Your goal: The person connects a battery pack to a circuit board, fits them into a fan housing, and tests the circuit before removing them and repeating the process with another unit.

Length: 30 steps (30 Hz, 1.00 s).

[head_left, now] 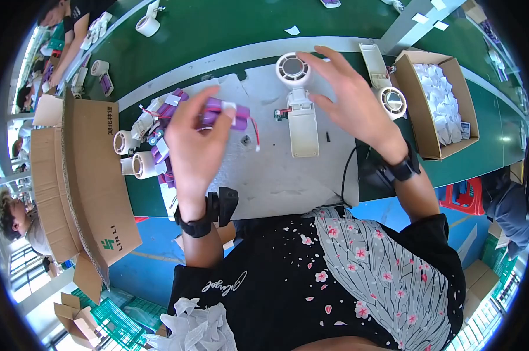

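My left hand (195,143) is closed around a purple battery pack (236,117) with a white patch on it. A red wire ending in a small white connector hangs from the pack over the grey work mat (264,181). Beyond it lies a white handheld fan (302,126), its round grille at the far end and its handle shell opened toward me. A small red-wired part sticks out beside the fan's neck. My right hand (352,99) is at the fan's right side with fingers spread, a fingertip at the head's rim and the thumb near the neck.
Several purple battery packs (163,153) and white fan heads lie left of the mat, beside a large cardboard box (95,175). Another opened fan (389,100) lies at right, near a carton (416,111) of white pieces. Co-workers sit at far left.
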Tool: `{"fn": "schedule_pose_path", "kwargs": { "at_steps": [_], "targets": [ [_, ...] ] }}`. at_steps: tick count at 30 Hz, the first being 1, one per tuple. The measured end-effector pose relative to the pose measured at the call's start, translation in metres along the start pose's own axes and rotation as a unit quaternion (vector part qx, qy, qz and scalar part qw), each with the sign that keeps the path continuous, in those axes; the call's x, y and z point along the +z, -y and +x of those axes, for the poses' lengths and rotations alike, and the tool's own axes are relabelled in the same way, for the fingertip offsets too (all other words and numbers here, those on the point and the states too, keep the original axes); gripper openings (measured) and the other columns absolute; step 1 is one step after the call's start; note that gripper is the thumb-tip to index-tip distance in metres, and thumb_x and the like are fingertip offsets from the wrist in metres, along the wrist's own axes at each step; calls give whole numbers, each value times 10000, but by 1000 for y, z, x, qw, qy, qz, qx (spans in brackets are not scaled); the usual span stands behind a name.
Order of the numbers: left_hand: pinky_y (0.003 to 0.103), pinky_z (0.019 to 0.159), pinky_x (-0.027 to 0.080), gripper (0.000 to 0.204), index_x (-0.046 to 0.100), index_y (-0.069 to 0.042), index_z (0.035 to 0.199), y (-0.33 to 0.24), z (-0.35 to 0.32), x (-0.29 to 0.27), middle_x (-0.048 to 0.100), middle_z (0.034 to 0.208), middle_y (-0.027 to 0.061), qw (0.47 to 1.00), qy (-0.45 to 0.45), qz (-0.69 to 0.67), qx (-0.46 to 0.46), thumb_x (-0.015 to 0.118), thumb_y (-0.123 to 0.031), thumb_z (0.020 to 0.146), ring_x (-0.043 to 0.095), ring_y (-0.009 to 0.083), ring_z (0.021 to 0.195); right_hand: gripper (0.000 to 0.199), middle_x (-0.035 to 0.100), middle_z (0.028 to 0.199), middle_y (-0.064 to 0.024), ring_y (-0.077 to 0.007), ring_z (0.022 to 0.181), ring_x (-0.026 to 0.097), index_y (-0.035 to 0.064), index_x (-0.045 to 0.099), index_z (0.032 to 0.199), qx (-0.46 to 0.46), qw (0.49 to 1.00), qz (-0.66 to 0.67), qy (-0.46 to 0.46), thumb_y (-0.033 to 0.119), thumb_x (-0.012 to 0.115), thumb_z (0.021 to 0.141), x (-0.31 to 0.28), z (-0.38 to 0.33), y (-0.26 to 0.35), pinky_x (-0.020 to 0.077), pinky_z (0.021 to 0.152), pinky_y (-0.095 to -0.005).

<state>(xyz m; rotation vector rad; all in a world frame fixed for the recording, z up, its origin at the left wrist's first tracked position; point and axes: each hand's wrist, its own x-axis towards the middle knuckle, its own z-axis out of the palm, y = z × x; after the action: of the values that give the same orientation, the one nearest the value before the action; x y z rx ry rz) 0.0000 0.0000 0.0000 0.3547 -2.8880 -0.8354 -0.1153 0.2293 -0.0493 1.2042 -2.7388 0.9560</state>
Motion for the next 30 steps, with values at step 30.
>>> {"fn": "schedule_pose_path", "kwargs": {
  "at_steps": [30],
  "targets": [
    [326,719,517,278,637,-42,947,-20,25,93,643,934,90,957,-3,-192,220,774,-16,706,631,237,818,107,566,877,-70,-159,733,556,10,626,965,247,872,419,50,92,599,902,-50,-78,1,447,693,-294]
  ]
}}
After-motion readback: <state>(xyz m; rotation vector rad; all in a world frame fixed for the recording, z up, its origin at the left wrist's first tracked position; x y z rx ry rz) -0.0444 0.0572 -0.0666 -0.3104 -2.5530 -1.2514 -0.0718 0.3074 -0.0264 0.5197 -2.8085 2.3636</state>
